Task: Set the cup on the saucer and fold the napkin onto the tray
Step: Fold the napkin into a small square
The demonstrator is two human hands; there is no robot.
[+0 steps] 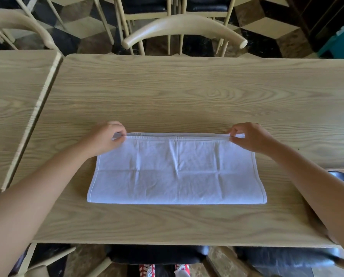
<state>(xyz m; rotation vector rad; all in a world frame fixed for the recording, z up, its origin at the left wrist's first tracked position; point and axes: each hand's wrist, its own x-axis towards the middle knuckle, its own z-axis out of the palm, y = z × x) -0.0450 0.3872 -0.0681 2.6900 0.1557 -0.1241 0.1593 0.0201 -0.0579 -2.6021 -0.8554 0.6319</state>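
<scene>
A white napkin (176,170) is lying folded in half on the wooden tabletop (187,92). The left hand (105,137) and right hand (251,136) are each pinching a far corner of the napkin, fingers closed on its doubled edge

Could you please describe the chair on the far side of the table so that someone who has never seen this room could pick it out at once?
Start at the wooden table where the white napkin lies. Directly beyond its far edge stands the pale chair with a curved backrest. Unlike the chairs behind it, it is pushed up to this table.
</scene>
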